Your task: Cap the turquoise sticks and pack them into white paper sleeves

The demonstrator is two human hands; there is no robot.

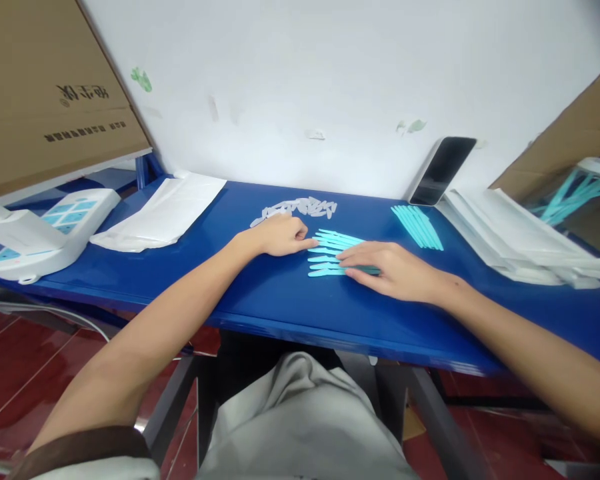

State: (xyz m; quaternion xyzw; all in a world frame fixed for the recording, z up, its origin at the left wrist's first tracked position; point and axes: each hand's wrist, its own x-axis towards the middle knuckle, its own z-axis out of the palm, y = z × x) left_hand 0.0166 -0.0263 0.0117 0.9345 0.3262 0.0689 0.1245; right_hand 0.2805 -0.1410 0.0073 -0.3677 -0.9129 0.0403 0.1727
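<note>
Several turquoise sticks lie side by side on the blue table, in front of me. My left hand is at their left ends, thumb tip touching one, its other fingers curled in; whether it grips anything is too small to tell. Over the right part of these sticks rests my right hand, palm down with fingers stretched and slightly apart, hiding their right ends. A pile of small translucent pieces is just behind my left hand. A second group of turquoise sticks lies farther right.
White paper or bags and a white device with blue keys are at the left. A phone leans on the wall. White packets and a clear container with turquoise sticks stand at the right. Cardboard rises back left.
</note>
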